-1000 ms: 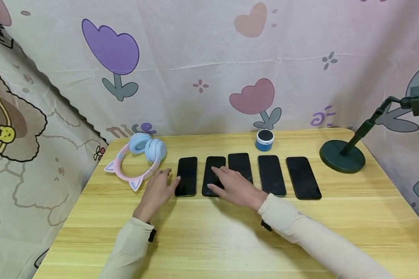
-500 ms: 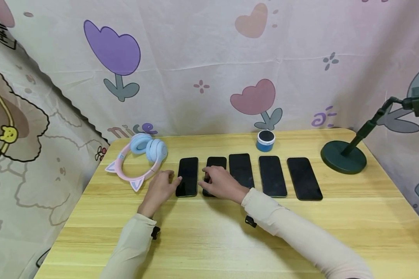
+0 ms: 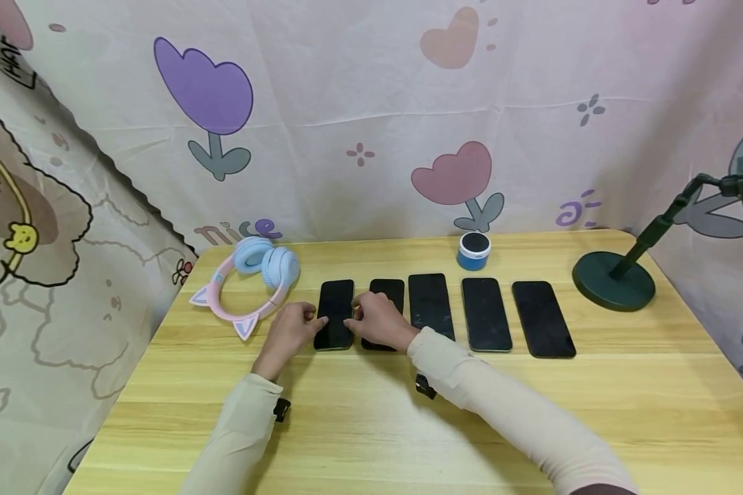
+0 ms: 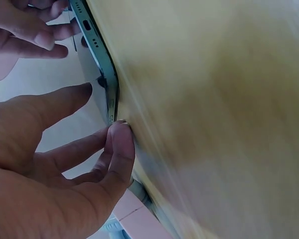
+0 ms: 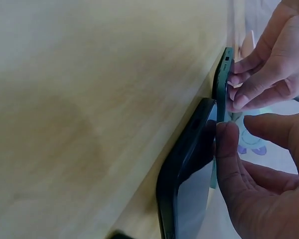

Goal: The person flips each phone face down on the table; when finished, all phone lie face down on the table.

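Observation:
The leftmost smartphone (image 3: 336,309), black-screened with a green frame (image 5: 223,74), lies flat between both hands. My left hand (image 3: 287,337) is at its left side, thumb over the screen. In the left wrist view, the left fingertips (image 4: 122,137) are at the phone's edge, and the thumb looks apart from it. My right hand (image 3: 380,322) reaches over a second black smartphone (image 3: 389,287), covering part of it. Its fingertips (image 5: 227,134) are at the green phone's right edge, with the thumb raised off the screen. Whether either hand presses the phone cannot be told.
More black smartphones (image 3: 486,314) continue the row to the right. Pink and blue cat-ear headphones (image 3: 248,285) lie at the left. A small blue-and-white speaker-like cylinder (image 3: 473,251) stands behind the row. A dark green stand (image 3: 614,280) is at the right of the wooden table (image 3: 371,426).
My right hand has moved left from over the second and third phones to the leftmost phone's right edge. My left hand has shifted slightly right, keeping near its left side. The phones stay in place.

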Tool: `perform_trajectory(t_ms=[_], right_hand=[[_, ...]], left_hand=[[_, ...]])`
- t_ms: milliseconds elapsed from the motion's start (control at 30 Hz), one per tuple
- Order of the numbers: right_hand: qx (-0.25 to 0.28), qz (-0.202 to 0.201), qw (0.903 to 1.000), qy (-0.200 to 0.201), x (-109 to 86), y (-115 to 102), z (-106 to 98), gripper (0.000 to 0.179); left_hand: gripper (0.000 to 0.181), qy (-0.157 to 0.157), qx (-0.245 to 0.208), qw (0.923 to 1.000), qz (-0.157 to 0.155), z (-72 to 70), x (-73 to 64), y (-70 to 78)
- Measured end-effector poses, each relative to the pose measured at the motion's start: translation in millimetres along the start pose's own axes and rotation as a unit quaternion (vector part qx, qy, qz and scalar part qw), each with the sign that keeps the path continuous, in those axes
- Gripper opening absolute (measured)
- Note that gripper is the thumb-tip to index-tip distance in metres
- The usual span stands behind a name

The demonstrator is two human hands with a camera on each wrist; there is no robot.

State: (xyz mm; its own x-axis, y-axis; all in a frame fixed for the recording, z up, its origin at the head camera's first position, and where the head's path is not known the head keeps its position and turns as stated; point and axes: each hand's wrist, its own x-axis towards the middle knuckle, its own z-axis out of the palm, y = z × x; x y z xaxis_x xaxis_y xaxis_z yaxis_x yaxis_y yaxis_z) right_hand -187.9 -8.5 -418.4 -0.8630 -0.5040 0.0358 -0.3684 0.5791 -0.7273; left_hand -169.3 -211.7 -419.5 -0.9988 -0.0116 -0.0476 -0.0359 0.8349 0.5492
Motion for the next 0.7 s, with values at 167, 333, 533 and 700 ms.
perform_trajectory(t_ms=[167,333,533,700], right_hand=[[0.001,0.023,0.9997,-0.001,7.1,0.3,3.6,0.039],[-0.009,0.046,0.9989,0.004,12.1,-2.4,4.0,0.033],[-0.022,0.068,0.9974,0.001,15.2,-7.0,4.8,0.017],[-0.046,0.079,0.9958,-0.006,18.6,-9.4,6.4,0.026]], left_hand=[[0.027,0.001,0.006,0.9999,-0.010,1.2,1.9,1.4],[0.037,-0.005,0.000,0.9997,-0.023,2.3,2.0,5.0],[0.041,-0.012,-0.012,0.9989,-0.043,4.4,2.0,7.6],[0.042,-0.012,-0.019,0.9984,-0.051,5.6,1.0,7.7]])
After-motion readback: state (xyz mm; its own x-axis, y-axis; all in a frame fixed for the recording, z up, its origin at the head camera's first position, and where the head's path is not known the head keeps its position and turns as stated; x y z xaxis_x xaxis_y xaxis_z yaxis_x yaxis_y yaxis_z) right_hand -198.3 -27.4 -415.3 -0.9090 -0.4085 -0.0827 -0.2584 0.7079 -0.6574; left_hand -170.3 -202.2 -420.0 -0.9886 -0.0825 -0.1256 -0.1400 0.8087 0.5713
